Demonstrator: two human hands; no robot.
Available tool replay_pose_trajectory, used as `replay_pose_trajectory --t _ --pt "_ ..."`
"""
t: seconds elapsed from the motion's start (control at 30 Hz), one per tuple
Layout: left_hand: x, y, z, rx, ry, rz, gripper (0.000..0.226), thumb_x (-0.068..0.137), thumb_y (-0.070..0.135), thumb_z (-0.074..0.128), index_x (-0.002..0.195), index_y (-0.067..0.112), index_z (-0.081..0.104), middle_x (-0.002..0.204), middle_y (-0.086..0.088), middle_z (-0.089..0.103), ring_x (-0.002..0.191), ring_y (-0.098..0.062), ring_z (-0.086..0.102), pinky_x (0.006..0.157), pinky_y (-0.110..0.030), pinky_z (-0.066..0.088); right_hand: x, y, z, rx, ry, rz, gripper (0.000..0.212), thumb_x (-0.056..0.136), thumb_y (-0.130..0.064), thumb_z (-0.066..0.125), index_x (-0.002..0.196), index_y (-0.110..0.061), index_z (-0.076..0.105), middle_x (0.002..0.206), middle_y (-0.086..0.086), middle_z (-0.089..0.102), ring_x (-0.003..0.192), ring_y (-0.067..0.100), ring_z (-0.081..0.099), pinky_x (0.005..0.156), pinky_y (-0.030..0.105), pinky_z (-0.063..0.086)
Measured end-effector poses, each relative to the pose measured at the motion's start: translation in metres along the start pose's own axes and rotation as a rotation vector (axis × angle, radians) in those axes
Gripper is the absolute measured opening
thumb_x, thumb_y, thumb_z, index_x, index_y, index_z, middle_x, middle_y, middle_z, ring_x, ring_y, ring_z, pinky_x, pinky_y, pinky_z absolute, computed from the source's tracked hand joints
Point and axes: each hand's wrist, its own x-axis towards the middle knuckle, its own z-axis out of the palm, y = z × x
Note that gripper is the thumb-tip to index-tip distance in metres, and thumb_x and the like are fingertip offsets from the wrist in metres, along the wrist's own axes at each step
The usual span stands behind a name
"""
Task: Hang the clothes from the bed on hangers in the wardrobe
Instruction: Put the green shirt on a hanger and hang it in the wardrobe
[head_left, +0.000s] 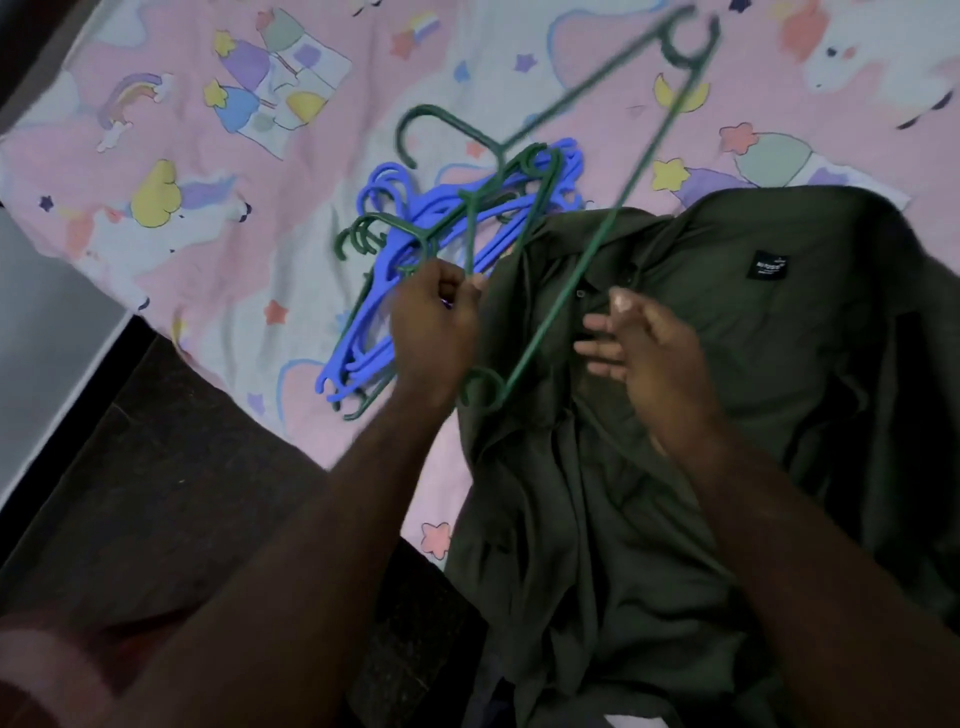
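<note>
So, the bed (208, 270) fills most of the view. It has a pink sheet with unicorns, stars and rainbows on it. Its near edge runs on a slant, and the dark floor (156, 493) shows past it at the lower left.

A big dark green shirt (779, 389) lies spread out on the bed, on the right side. Its lower part hangs over the near edge. The collar end points up toward the middle of the bed.

Just beside the shirt, on its left, sits a pile of hangers (405, 244) in the middle of the bed. They are blue and green, all mixed up together.

One green hanger (592, 244) is lifted up above the pile and the shirt. It looks blurry. Its hook points to the far left, and its long bar crosses over the shirt's collar.

The left hand (434, 327) is by the shirt's left edge, with its fingers curled tight around one thin side of that green hanger.

The right hand (660, 364) is over the shirt's chest, and its fingers are spread out and loose, holding nothing. I cannot tell if they touch the cloth.

A small black label (769, 266) is sewn on the shirt's chest — too tiny to read.
</note>
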Motion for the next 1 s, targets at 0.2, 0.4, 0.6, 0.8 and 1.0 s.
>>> replay_pose_trajectory --t 0.2,0.4,0.6,0.8,1.0 --pt "-0.028 0.021 0.061 -0.011 -0.282 0.074 0.016 0.082 0.043 0.061 0.075 0.031 0.053 0.063 0.004 0.059 0.059 -0.025 0.063 0.059 -0.045 0.055 0.015 -0.014 -0.062 0.130 0.130 0.068 0.023 0.103 -0.018 0.046 0.126 -0.017 0.042 0.083 0.011 0.061 0.055 0.012 0.067 0.054 0.025 0.055" --pt "-0.034 0.039 0.101 -0.006 -0.449 0.174 0.021 0.091 0.031 0.065 0.076 0.017 0.060 0.062 0.006 0.058 0.061 -0.013 0.056 0.065 -0.033 0.051 0.020 -0.011 -0.122 0.239 0.200 0.073 0.015 0.102 -0.010 0.047 0.090 -0.018 0.049 0.070 0.004 0.066 0.062 0.017 0.071 0.059 0.030 0.059" --pt "-0.021 0.046 0.135 0.683 -0.501 0.301 0.043 0.091 0.042 0.060 0.119 0.012 0.050 0.125 -0.011 0.047 0.110 -0.031 0.052 0.081 -0.041 0.045 0.040 -0.009 -0.160 0.229 0.385 0.011 0.014 0.103 -0.013 0.047 0.090 -0.018 0.045 0.082 0.011 0.062 0.065 0.019 0.071 0.062 0.032 0.059" --pt "0.011 0.044 0.151 0.646 -0.420 0.347 0.021 0.096 0.021 0.047 0.106 0.005 0.058 0.111 -0.017 0.058 0.100 -0.036 0.057 0.081 -0.042 0.046 0.060 -0.006 -0.163 0.201 0.456 -0.023 0.014 0.102 -0.012 0.048 0.089 -0.018 0.047 0.082 0.009 0.065 0.071 0.022 0.071 0.064 0.032 0.058" --pt "0.040 0.085 0.120 0.254 -0.254 0.361 0.024 0.099 0.022 0.050 0.078 0.010 0.051 0.059 0.008 0.042 0.065 -0.020 0.045 0.061 -0.025 0.021 0.075 -0.010 -0.134 0.332 0.473 -0.030 0.016 0.102 -0.009 0.046 0.089 -0.018 0.046 0.081 0.009 0.064 0.067 0.019 0.070 0.062 0.029 0.058"
